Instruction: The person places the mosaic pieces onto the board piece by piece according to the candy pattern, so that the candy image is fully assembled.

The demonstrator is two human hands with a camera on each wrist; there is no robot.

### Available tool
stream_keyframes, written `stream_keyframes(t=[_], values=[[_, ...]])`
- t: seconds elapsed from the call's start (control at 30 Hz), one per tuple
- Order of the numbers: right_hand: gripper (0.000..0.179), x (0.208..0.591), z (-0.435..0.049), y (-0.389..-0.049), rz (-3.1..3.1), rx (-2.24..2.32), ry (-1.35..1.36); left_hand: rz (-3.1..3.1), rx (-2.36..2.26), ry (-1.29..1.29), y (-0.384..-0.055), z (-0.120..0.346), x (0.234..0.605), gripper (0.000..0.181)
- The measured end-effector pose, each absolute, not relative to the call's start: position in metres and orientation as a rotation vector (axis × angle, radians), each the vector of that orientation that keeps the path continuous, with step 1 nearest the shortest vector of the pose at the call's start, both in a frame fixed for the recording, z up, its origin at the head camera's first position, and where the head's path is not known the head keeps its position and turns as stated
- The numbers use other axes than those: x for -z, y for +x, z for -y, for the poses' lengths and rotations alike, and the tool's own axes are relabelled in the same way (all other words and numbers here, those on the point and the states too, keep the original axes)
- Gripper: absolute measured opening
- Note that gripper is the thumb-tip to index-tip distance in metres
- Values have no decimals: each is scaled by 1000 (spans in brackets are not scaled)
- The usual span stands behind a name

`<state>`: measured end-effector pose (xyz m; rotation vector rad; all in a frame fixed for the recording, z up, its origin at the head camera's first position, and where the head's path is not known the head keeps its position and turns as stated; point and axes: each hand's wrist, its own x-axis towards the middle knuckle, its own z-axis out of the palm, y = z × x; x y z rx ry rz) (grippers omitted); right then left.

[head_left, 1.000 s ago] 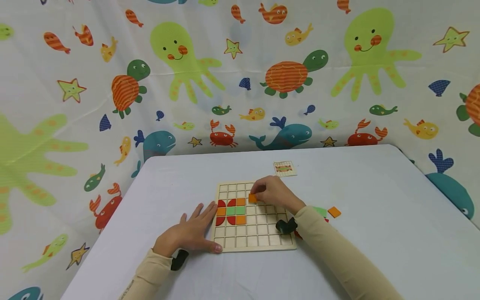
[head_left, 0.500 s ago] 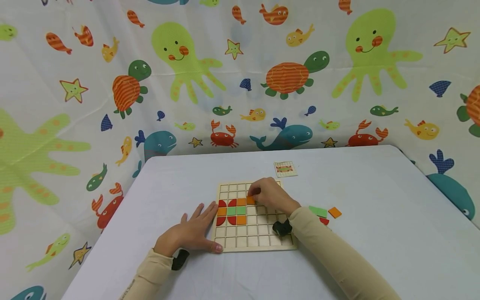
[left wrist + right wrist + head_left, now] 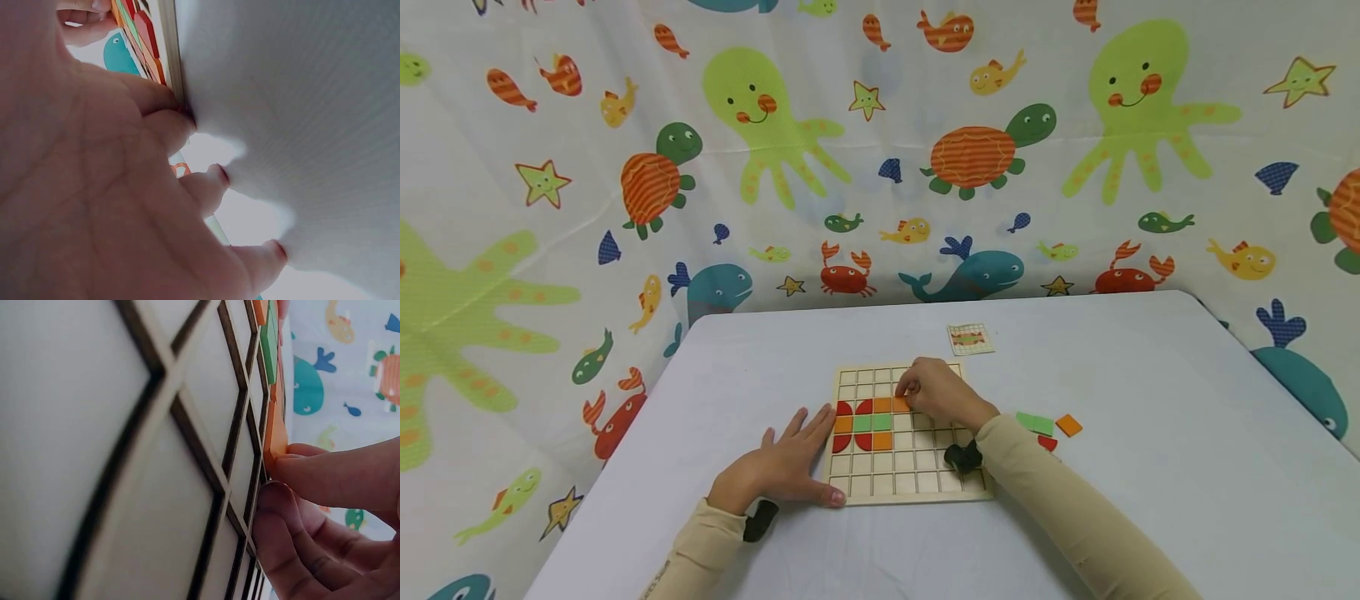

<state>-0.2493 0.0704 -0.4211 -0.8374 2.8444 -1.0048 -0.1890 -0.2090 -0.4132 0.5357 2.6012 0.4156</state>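
A wooden grid board lies on the white table. On its left part sit red rounded pieces, green squares and orange squares. My right hand holds an orange square tile by its edge, thumb and index finger at it, in the row's cell beside another orange square. The other right fingers curl close over the grid in the right wrist view. My left hand rests with spread fingers along the board's left edge, thumb at the near corner.
Right of the board lie loose green tiles, an orange tile and a red piece. Behind the board is a small pattern card. A curtain with sea animals hangs beyond the table's far edge.
My right hand has brought the orange tile slightly left and down into the cell next to the orange square. The left hand stays where it was.
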Motion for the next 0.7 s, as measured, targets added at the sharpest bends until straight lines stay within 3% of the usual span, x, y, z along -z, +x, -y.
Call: stream_keyframes(t=[0.27,0.53,0.7], values=[[13,420,-71,-246,-2825,986,-780,-2599,-422,547,-188,209,413,127],[22,414,-86,-241,-2712,1121,-622,-2597,-420,537,-188,209,412,127],[27,410,-101,-234,-2702,1169,-661,-2594,-416,535,-187,208,411,127]])
